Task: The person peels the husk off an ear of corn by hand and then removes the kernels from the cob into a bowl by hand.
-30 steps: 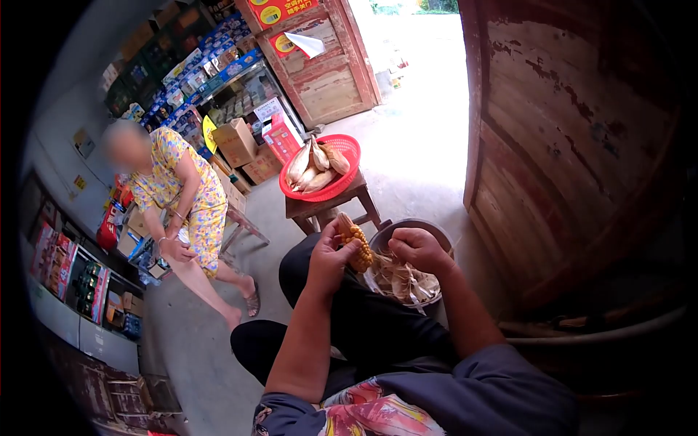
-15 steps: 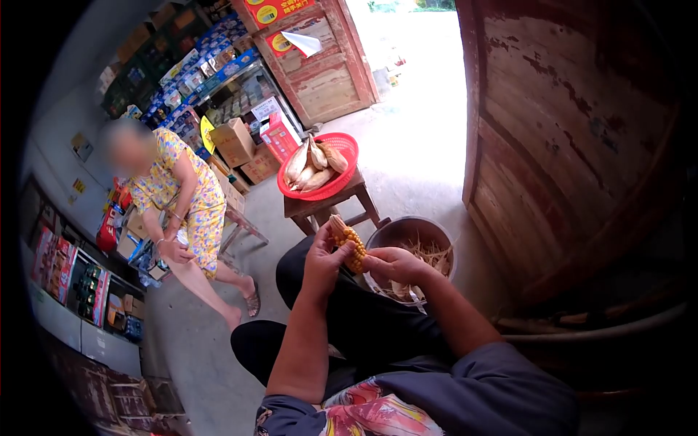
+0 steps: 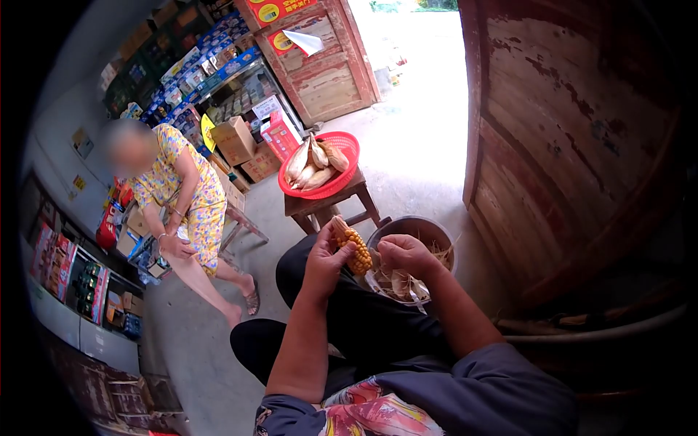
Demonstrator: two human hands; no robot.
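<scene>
A yellow corn cob (image 3: pixel 358 256) with its husk end up is gripped by my left hand (image 3: pixel 325 260), thumb across its kernels. Just right of the cob is my right hand (image 3: pixel 406 254), its fingers curled and pressed together, apart from the cob; whatever they hold, if anything, is too small to name. Below and behind my right hand, a metal basin (image 3: pixel 452 254) holds dry husks (image 3: pixel 398 285). Beyond my hands, a red plastic basket (image 3: pixel 352 151) with several husked ears (image 3: pixel 318 168) sits on a wooden stool (image 3: pixel 298 206).
A seated person (image 3: pixel 193 190) in yellow patterned clothes is at the left, hands at one knee. Cardboard boxes (image 3: pixel 234 141) and shelves of packaged goods (image 3: pixel 214 69) stand behind. A worn wooden door (image 3: pixel 567 160) fills the right side, beside a bright doorway.
My right hand has moved off the cob, slightly right and up, and its fingers have curled in. My left hand keeps hold of the cob. The seated person's hand has shifted slightly.
</scene>
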